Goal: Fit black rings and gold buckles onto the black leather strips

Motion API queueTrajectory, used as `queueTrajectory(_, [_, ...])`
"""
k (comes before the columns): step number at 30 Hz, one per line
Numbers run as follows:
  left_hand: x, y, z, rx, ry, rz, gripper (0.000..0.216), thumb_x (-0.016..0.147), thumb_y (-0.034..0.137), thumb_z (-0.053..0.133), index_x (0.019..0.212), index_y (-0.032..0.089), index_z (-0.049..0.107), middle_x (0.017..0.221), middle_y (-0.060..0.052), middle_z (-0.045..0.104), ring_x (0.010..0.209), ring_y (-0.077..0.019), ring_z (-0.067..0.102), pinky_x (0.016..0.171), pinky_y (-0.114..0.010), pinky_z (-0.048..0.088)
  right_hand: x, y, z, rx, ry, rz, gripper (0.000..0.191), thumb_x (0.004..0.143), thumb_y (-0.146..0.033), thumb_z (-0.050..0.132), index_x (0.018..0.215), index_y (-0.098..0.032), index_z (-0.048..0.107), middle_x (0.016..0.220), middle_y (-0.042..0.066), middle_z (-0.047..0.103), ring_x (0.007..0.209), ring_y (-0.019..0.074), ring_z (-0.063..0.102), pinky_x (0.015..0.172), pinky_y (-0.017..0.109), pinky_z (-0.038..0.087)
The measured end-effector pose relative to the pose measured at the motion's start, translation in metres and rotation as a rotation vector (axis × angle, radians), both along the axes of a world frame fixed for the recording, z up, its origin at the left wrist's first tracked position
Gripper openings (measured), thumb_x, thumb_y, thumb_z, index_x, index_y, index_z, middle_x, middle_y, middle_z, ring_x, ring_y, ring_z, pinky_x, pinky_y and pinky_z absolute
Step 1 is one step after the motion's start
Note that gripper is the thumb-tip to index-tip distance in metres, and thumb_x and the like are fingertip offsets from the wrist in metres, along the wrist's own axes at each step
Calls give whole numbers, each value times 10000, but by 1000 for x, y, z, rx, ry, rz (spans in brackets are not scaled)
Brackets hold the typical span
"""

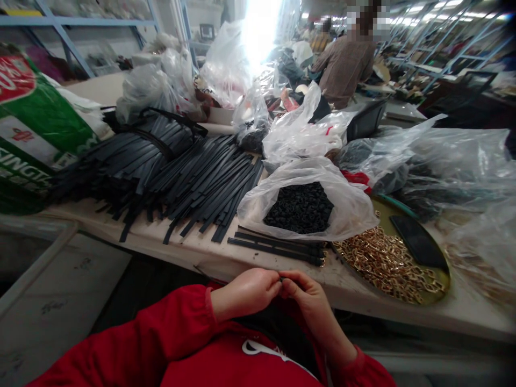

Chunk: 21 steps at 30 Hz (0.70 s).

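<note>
My left hand [253, 290] and my right hand [308, 301] meet at the fingertips in front of my chest, just off the table's front edge. Both are closed in a pinch around something small and dark, mostly hidden by the fingers. Just beyond them lie a few black straps [278, 248] with gold-coloured metal at their right ends. Behind these, an open plastic bag [355, 212] holds many small black loops [300, 208]. To the right, a round golden tray [441, 290] carries a heap of gold metal buckles [387, 266] and a black phone [419, 242].
Bundles of black straps [209, 183] cover the table's left part, with a green printed sack [48, 129] beside them. More clear plastic bags [306, 129] are piled at the back and right. A person [346, 64] sits farther off, facing away.
</note>
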State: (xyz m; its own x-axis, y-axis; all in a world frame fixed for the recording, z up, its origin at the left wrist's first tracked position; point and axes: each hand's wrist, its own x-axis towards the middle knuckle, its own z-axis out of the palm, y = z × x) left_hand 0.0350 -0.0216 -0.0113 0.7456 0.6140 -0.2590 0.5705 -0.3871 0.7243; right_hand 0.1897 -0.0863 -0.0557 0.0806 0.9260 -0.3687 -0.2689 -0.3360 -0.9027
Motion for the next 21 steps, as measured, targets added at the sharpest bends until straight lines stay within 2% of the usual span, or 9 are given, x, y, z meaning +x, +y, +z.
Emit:
queueTrajectory(2, [-4,4,4,-79,29,-26,309,846,253,352,737,160,626,591,2,605,496,-116,500,480,-207,311,3,1,0,-47,5,-60,274,629,-342,723,844,-182,664,587,-22,596,540,109,531,529,230,435])
queueTrajectory(5, [-9,7,10,-93,55,-25,322,827,246,363,621,166,597,525,13,557,465,-107,468,467,-205,299,2,0,0,-63,69,-103,287,618,-337,734,843,-187,639,576,-27,605,521,107,536,521,228,428])
queueTrajectory(7, [-10,6,12,-109,12,-16,322,840,268,352,659,167,599,544,17,551,489,-102,475,474,-195,306,-4,-2,-1,-62,136,-63,267,630,-333,727,824,-186,616,546,-30,600,510,109,536,511,226,418])
queueTrajectory(10, [-10,3,12,-282,-1,-30,302,859,312,326,796,166,583,595,26,550,477,-89,485,448,-176,321,-10,-7,-1,-80,179,-52,260,640,-316,725,818,-178,595,527,-32,597,510,100,534,516,211,407])
queueTrajectory(12, [-11,1,11,-370,27,-40,287,859,325,323,803,165,554,596,33,539,450,-82,473,426,-173,316,-11,-8,-1,-106,221,-90,268,639,-311,726,834,-184,592,546,-39,598,514,92,533,524,204,410])
queueTrajectory(15, [-11,-3,8,-313,-27,-13,270,856,299,328,744,165,534,584,36,519,490,-87,461,466,-181,321,-15,-10,-2,-107,287,-151,281,628,-313,729,842,-191,594,623,-41,603,513,82,518,525,207,415])
queueTrajectory(17, [-9,-7,5,-282,-83,54,242,846,289,351,761,159,537,578,40,503,521,-93,456,492,-188,324,-22,-11,-3,-59,223,-164,271,638,-322,717,837,-179,602,656,-33,600,515,80,505,518,210,408])
queueTrajectory(19, [-7,-10,2,-319,-115,139,239,842,321,374,900,152,533,556,52,487,518,-101,456,492,-191,325,-27,-13,-3,28,67,-140,241,673,-336,686,833,-172,611,659,-23,598,539,94,510,522,215,408])
queueTrajectory(21, [-5,-11,2,-357,-153,173,323,845,375,378,1038,147,500,552,60,482,505,-102,455,490,-192,329,-26,-15,0,136,-110,-68,207,728,-347,628,847,-177,618,671,-11,608,587,118,535,548,228,423])
